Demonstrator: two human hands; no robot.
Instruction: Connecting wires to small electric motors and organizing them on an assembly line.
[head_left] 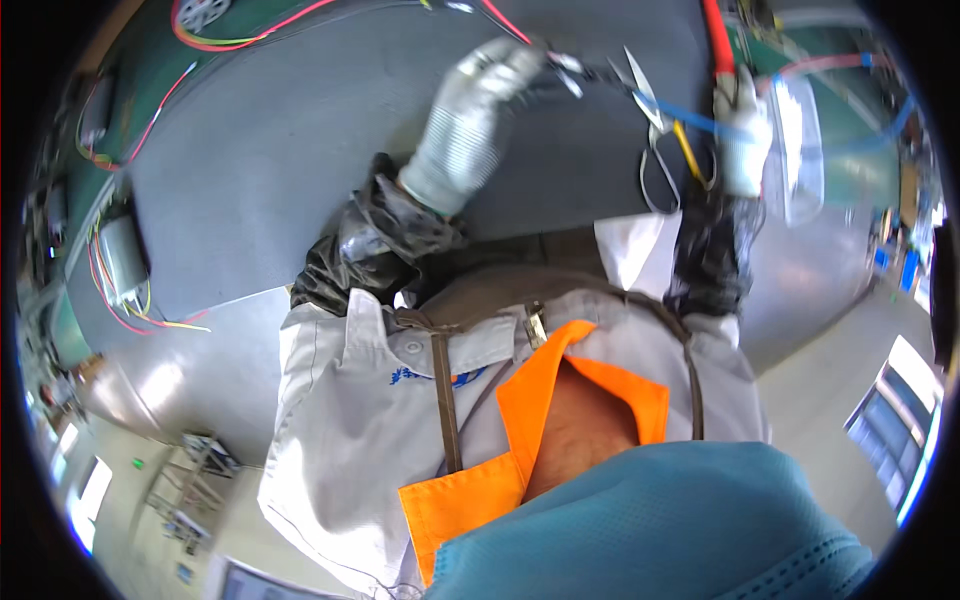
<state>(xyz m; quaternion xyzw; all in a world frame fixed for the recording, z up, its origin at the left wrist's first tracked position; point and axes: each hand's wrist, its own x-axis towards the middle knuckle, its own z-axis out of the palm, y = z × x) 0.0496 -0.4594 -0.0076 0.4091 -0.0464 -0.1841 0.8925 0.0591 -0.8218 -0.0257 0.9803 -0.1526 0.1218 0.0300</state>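
Note:
My left hand, in a grey-white glove, is closed at its fingertips on thin wires, one of them red. Dark and white wire pieces stick out beside the fingers, somewhat blurred. A blue wire runs from there towards my right hand, gloved as well. That hand is closed around a tool with a long red handle; its working end is out of sight. Between the hands, scissors lie with their blades apart, next to a yellow handle.
A clear plastic box stands right of my right hand. Grey cylindrical motors with coloured wires lie along the left side of the dark tabletop. A red and yellow wire loop crosses the far left, near a round part.

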